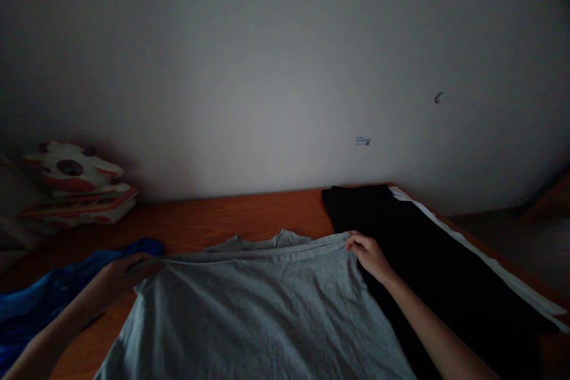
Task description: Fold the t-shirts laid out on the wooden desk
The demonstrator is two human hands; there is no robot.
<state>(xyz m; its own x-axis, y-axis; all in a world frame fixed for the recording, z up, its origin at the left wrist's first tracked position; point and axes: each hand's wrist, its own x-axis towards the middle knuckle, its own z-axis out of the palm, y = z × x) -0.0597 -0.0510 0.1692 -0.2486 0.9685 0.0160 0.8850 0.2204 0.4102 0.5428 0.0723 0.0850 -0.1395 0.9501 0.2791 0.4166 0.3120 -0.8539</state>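
A grey T-shirt is stretched between my two hands, its hem edge pulled nearly straight across. My left hand is closed on the left corner of that edge. At the right corner, my right hand pinches the cloth between thumb and fingers. What looks like the neckline shows behind the taut edge, over the wooden table. The lower part of the shirt runs out of the bottom of the view.
Black trousers with a white side stripe lie flat along the right side of the wooden table. Blue shiny cloth lies crumpled at the left. Behind it stands a cow-shaped toy keyboard. A pale wall rises at the back.
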